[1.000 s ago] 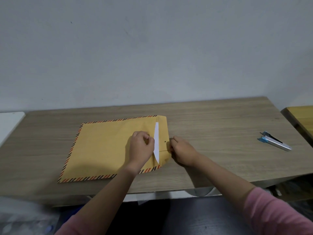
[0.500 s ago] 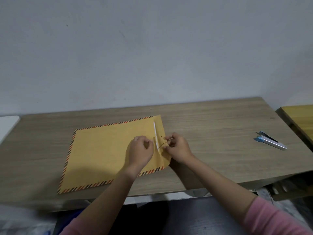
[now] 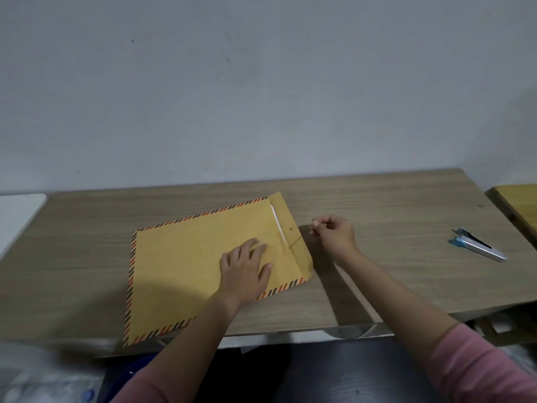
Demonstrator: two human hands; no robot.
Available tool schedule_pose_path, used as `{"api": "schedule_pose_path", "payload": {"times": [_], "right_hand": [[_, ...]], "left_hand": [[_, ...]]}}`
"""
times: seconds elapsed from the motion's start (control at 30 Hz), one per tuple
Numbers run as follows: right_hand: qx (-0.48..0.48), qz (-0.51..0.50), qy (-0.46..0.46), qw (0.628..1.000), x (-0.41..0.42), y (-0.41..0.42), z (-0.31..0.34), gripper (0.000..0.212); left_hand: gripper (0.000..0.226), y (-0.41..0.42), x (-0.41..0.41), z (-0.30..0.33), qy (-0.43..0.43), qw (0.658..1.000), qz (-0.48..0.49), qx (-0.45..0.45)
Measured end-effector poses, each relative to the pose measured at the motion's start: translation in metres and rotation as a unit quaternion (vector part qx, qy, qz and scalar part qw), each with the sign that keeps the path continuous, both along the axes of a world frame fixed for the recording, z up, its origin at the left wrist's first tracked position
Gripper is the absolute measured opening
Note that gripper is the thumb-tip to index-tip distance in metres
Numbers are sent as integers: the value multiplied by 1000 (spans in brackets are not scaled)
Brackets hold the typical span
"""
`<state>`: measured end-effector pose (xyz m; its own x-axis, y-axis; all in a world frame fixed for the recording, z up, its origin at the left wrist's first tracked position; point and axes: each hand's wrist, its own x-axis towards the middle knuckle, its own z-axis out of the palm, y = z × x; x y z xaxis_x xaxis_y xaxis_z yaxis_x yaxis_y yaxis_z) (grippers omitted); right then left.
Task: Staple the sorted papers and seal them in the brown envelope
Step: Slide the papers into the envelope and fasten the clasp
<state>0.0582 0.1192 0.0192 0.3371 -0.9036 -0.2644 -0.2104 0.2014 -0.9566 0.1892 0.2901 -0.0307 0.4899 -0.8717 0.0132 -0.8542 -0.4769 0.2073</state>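
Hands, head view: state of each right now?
Left hand: open, fingers flat, pressing the brown striped-edge envelope.
Right hand: fingers curled, pinching the thin string that runs from the envelope's flap.

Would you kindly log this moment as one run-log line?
left hand: flat on brown envelope | right hand: pinching string off flap | stapler: idle on table

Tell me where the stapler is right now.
The stapler lies on the wooden table at the far right of the head view, well clear of the right hand.
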Motion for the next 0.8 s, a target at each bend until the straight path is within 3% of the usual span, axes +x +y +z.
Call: {"api": "schedule_pose_path", "payload": {"times": [0.1,0.17,0.23,0.3,0.37,0.43,0.57,0.7,0.8], "right_hand": [[190,-38,-186,963,-3,-7,14,11],[249,-57,-240,936,-5,-10,17,16],[223,-52,-180,957,-4,-11,13,13],[121,5,4,993,-4,-8,3,24],[26,78,180,980,-4,1,-2,40],[-32,133,255,957,0,14,-5,49],[-129,158,275,940,17,31,-13,49],[-158,143,253,944,33,32,-10,17],[-174,126,226,950,34,32,-10,9]], "left_hand": [[61,1,2,-2,-12,1000,-1,-4],[61,0,3,-2,-10,1000,-1,-5],[63,0,3,-2,-6,1000,1,-7],[63,0,3,-2,-7,1000,1,-9],[62,1,3,-3,-13,1000,2,-10],[60,0,3,-4,-15,1000,2,-14],[59,2,3,-4,-15,1000,-3,-19],[61,4,4,-3,-6,1000,-1,-12],[56,4,7,-2,-1,1000,2,-5]]}}
